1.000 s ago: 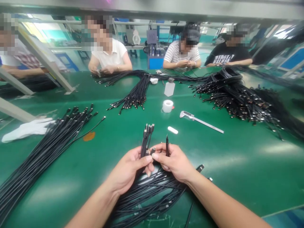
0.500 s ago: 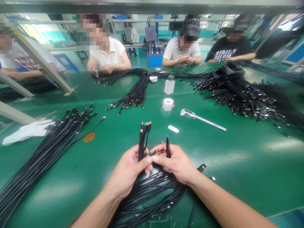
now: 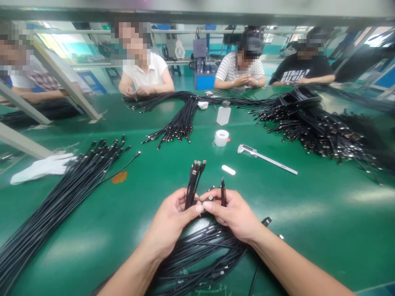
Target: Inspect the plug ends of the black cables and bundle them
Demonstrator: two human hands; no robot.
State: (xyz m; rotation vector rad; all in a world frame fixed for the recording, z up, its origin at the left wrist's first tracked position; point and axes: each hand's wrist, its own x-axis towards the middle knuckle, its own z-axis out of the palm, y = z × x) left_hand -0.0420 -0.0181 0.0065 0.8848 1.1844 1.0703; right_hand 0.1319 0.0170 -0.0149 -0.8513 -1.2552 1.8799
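My left hand point(image 3: 177, 218) is closed around a bunch of black USB cables point(image 3: 194, 185), their metal-tipped plugs pointing up. Close beside it, my right hand point(image 3: 233, 211) holds a slim black tool with a pointed tip point(image 3: 223, 193) upright against the palm; its exact kind is unclear. Between the right thumb and forefinger is a single cable plug point(image 3: 208, 199), and the left thumb tip almost touches it. Under both hands lies a loose pile of black cables point(image 3: 210, 242), partly hidden by the wrists.
A long cable bundle point(image 3: 61, 197) and a white glove point(image 3: 43, 168) lie left. Ahead are a caliper point(image 3: 268, 159), tape roll point(image 3: 221, 138), white oval piece point(image 3: 228, 169) and bottle point(image 3: 224, 113). More cables point(image 3: 308, 119) heap at right. Several people sit across the green table point(image 3: 324, 218).
The whole view has shifted slightly, so things appear a little further right and lower. The plug between my right fingers shows more clearly; both hands keep their hold.
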